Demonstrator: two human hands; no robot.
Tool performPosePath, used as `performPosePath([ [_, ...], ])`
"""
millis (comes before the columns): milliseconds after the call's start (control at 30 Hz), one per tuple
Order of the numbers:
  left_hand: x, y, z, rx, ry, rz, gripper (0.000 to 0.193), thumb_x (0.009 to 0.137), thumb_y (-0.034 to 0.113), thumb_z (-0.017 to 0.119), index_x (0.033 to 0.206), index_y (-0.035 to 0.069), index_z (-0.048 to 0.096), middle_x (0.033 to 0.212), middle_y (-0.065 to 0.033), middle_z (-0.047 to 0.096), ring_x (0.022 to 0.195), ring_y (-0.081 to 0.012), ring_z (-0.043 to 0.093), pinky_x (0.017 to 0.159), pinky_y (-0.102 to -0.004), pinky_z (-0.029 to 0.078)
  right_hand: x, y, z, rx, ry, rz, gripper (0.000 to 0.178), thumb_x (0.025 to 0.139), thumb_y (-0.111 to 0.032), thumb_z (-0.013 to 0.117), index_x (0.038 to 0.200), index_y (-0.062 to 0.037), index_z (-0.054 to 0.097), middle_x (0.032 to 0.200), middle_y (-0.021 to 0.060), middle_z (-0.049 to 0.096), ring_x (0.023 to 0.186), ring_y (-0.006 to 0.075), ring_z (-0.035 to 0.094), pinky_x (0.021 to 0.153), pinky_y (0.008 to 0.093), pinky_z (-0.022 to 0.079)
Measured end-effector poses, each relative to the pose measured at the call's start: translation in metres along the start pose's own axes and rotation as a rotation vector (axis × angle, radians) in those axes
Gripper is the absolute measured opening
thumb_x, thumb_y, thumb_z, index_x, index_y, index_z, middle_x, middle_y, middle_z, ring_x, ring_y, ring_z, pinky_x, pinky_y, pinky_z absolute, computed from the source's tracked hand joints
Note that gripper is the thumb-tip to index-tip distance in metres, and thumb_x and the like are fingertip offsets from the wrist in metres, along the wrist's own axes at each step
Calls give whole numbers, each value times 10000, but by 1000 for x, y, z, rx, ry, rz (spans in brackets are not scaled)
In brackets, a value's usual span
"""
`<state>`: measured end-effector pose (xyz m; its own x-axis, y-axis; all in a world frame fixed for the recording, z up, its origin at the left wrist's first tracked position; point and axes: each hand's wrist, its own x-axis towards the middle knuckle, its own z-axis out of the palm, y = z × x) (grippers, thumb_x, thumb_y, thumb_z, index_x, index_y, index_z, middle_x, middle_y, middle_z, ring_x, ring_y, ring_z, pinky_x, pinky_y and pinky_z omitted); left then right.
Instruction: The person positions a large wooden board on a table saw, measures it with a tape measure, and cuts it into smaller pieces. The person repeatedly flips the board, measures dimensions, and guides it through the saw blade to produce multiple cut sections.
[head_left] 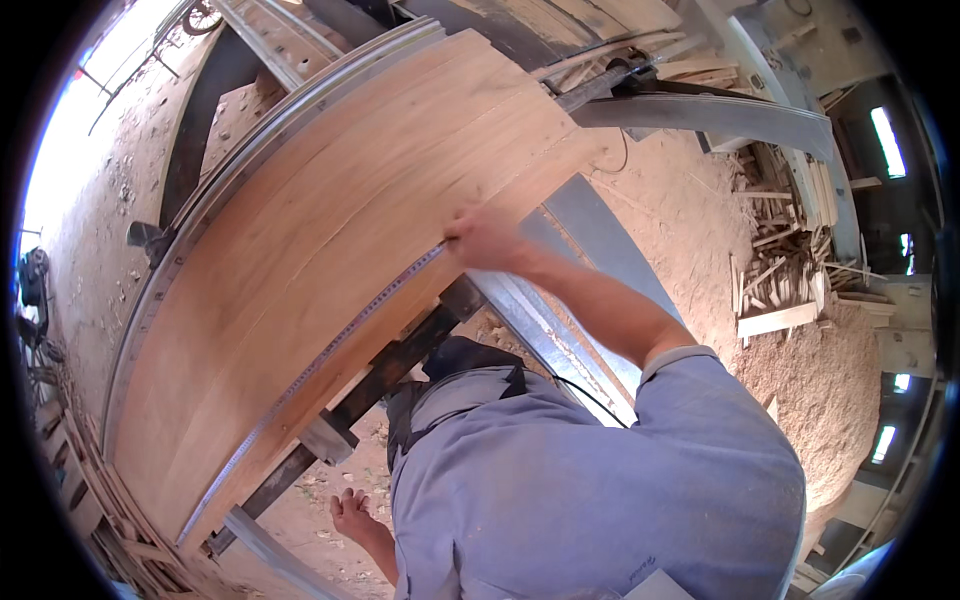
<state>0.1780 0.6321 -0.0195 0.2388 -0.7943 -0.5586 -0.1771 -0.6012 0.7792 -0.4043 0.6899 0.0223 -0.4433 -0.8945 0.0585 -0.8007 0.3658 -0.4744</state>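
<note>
Sandy ground (690, 205) spreads beyond your right hand (485, 240). Under and leftward of those fingers lies your broad wood panel (300, 250), smooth, tan and finely seamed. Your pale, narrow measuring tape (348, 326), finely marked, runs from the right fingertips along the panel toward its lower left end. Those fingers curl nearly closed on the tape's upper end; your left hand (350, 513), off the panel's near edge, is loosely half-open, visibly holding nothing.
</note>
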Motion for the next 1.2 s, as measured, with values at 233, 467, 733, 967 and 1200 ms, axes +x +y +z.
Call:
performPosePath([
  [233, -29, 58, 70, 192, -227, 21, 504, 940, 62, 618, 1395, -102, 475, 972, -120, 677, 781, -162, 654, 684, -276, 520, 6, 148, -93, -286, 105, 152, 143, 807, -214, 694, 898, -187, 801, 960, 66, 697, 1048, 274, 633, 886, 410, 544],
  [467, -32, 48, 90, 373, -269, 20, 431, 953, 73, 636, 1327, -113, 531, 974, -120, 689, 732, -161, 682, 617, -273, 532, 32, 213, -144, -211, -231, 301, 204, 820, -279, 733, 974, -158, 792, 1018, 69, 745, 987, 302, 686, 850, 417, 549],
  [733, -55, 75, 132, 594, -407, 109, 486, 955, 106, 670, 1345, -138, 514, 972, -141, 712, 755, -165, 691, 638, -278, 543, 64, 193, -171, -300, -500, 337, 263, 809, -289, 742, 952, -70, 775, 947, 123, 748, 913, 318, 701, 744, 437, 548],
  [967, -43, 77, 130, 573, -424, 153, 498, 961, 102, 658, 1369, -137, 504, 1006, -143, 723, 781, -167, 701, 687, -275, 549, 83, 195, -159, -394, -583, 317, 270, 714, -205, 745, 921, -31, 760, 925, 132, 743, 887, 330, 707, 695, 438, 557],
  [1200, -55, 79, 149, 539, -399, 117, 532, 956, 114, 663, 1383, -147, 484, 1020, -157, 721, 804, -167, 700, 708, -282, 560, 77, 179, -159, -517, -531, 350, 272, 723, -219, 726, 936, -54, 768, 951, 127, 748, 895, 321, 715, 718, 432, 576],
])
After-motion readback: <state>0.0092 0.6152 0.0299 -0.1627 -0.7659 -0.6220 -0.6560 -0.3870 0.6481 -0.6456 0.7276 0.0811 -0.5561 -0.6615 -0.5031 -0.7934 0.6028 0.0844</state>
